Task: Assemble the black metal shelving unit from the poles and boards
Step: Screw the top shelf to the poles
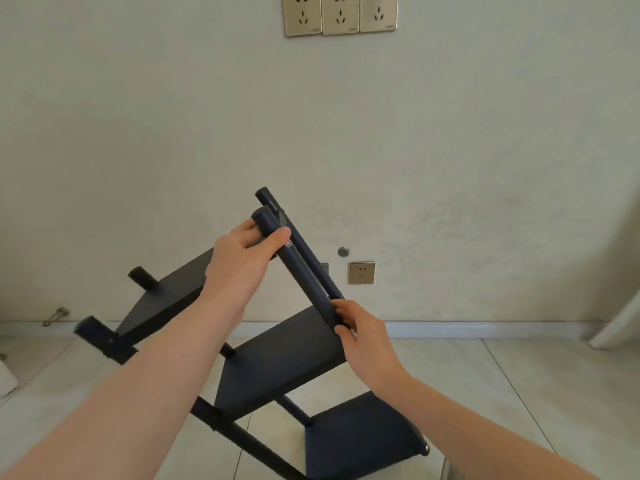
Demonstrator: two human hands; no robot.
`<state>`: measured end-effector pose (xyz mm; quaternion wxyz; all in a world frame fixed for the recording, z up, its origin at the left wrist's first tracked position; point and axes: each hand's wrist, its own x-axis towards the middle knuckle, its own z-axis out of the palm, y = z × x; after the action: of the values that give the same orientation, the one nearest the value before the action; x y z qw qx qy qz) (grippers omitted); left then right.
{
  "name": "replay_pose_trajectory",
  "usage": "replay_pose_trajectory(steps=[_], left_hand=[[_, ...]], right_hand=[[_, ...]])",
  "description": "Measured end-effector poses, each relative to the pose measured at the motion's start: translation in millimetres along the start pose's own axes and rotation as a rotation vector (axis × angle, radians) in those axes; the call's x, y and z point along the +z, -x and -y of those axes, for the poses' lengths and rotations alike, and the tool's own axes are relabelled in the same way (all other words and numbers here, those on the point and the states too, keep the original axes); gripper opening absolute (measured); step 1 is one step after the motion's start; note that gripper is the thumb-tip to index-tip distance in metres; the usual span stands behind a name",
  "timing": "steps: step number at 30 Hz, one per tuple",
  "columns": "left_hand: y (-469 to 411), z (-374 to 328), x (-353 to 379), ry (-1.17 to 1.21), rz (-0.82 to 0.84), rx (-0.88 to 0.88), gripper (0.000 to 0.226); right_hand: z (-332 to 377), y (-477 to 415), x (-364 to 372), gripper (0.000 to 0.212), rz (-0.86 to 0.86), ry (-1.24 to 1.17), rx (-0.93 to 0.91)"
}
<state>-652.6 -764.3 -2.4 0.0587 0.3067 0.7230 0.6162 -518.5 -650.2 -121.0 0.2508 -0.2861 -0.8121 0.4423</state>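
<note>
The black metal shelving unit (pixel 277 362) is tilted in front of me above the tiled floor, with three dark boards stepping down from upper left to lower right. My left hand (pixel 242 258) grips the top of a black pole (pixel 298 268) near its upper end. My right hand (pixel 360 334) grips the same pole lower down, at the corner of the middle board (pixel 287 355). A second pole (pixel 304 244) runs just behind it. Two pole ends (pixel 93 327) stick out at the left of the top board (pixel 166 299).
A pale wall stands close behind, with a small socket (pixel 361 272) and a round knob (pixel 343 252) low down and a row of sockets (pixel 340 13) at the top. A white skirting board (pixel 485 329) meets the tiled floor (pixel 519 393). A metal hook (pixel 55 316) lies at the left.
</note>
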Motion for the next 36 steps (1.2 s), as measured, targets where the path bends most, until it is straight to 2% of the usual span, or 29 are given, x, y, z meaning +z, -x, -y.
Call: replay_pose_trajectory(steps=[4, 8, 10, 14, 16, 18, 21, 23, 26, 30, 36], left_hand=[[3.6, -5.9, 8.9, -0.085, -0.018, 0.045, 0.024], [17.1, -4.3, 13.8, -0.107, -0.012, 0.082, 0.017], [22.4, -1.7, 11.0, -0.086, 0.009, 0.1, 0.007], [38.7, 0.5, 3.1, -0.079, 0.058, 0.175, 0.016], [48.0, -0.3, -0.7, -0.075, 0.077, 0.21, 0.018], [55.3, -0.5, -3.4, -0.059, 0.108, 0.229, 0.018], [63.0, 0.3, -5.9, -0.068, 0.138, 0.227, 0.014], [65.4, 1.9, -6.5, -0.071, 0.136, 0.24, 0.014], [67.7, 1.8, -7.9, -0.043, 0.128, 0.251, 0.026], [69.5, 0.4, -8.9, -0.07, 0.116, 0.266, 0.031], [73.8, -0.5, -7.0, -0.083, 0.145, 0.27, 0.023]], right_hand=[[-1.4, 7.7, -0.1, 0.034, 0.092, -0.085, 0.042], [-4.4, 17.8, 1.2, 0.03, 0.152, -0.117, 0.066], [-4.0, 20.9, 1.0, 0.029, 0.19, -0.115, 0.082], [-1.8, 20.0, -10.3, 0.018, 0.334, -0.12, 0.088], [0.1, 16.3, -19.9, 0.011, 0.248, -0.174, 0.101], [0.1, 10.8, -29.4, 0.011, 0.075, -0.222, 0.115], [0.7, 5.8, -38.2, 0.024, -0.07, -0.133, 0.149], [2.3, 5.1, -38.4, 0.038, -0.049, -0.066, 0.158], [5.1, 4.8, -35.8, 0.051, 0.009, -0.052, 0.144], [7.9, 2.1, -35.9, 0.049, 0.039, -0.087, 0.112], [7.7, -8.4, -29.9, 0.043, 0.013, -0.051, 0.142]])
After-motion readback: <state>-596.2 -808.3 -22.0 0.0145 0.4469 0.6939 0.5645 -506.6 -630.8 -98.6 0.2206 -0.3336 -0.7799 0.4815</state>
